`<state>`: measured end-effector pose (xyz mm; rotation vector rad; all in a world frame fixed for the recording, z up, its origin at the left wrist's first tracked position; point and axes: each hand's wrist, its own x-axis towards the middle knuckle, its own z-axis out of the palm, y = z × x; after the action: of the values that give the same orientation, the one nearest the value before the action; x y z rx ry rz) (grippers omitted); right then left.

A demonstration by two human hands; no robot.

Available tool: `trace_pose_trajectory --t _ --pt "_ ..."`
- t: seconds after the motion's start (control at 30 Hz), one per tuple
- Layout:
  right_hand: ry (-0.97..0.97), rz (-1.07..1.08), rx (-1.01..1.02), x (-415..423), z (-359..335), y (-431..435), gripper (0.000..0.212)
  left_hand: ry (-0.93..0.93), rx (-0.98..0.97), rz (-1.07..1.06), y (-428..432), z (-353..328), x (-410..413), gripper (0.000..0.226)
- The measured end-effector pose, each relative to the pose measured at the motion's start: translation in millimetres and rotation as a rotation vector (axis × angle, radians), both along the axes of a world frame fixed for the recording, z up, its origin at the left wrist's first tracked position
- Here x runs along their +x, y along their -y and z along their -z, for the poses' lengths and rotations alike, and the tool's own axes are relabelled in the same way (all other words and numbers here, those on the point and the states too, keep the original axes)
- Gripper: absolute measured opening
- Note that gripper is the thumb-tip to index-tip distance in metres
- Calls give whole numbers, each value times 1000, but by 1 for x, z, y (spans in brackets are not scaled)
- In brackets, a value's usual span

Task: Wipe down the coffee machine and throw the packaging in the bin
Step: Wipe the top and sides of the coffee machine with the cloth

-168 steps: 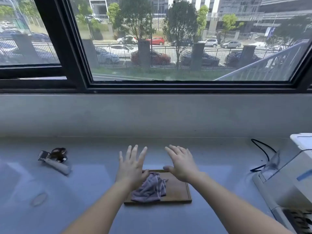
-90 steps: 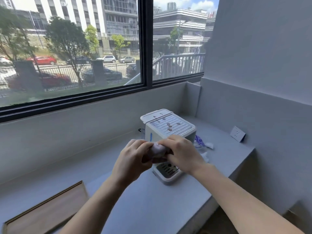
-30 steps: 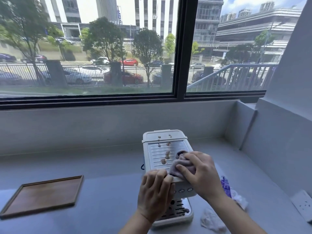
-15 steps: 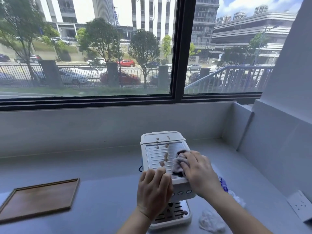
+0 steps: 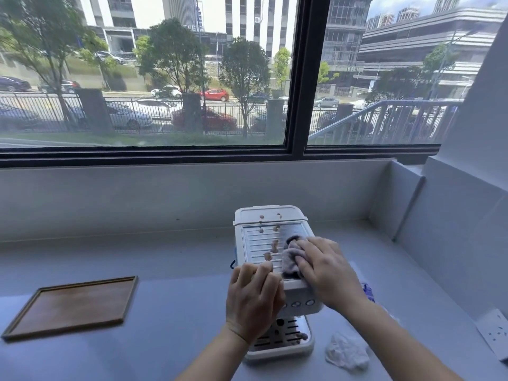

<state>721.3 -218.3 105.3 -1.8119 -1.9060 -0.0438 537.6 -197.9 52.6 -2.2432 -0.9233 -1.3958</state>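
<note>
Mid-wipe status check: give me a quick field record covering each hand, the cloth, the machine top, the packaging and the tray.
left hand: grips the front left edge of the coffee machine top
right hand: holds the bunched purple cloth on the top, right side
dirt: brown spots left of the cloth, not yet wiped
packaging: crumpled white wrapper on the counter, right of the drip tray; blue-purple wrapper beyond the right forearm, partly hidden
wooden tray: far left, apart from the machine
bin: not in view

Right hand (image 5: 327,273), cloth (image 5: 291,259) atop coffee machine (image 5: 264,237)
</note>
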Motion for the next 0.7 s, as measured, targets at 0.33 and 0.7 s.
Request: trace_pose_trajectory --t 0.33,0.7 --pt "66 -57 53 -9 -5 6 34 -6 17 -20 1 -2 -1 19" --pt "-23 -24 -20 -2 -7 -15 30 24 -24 7 1 1 -1 15"
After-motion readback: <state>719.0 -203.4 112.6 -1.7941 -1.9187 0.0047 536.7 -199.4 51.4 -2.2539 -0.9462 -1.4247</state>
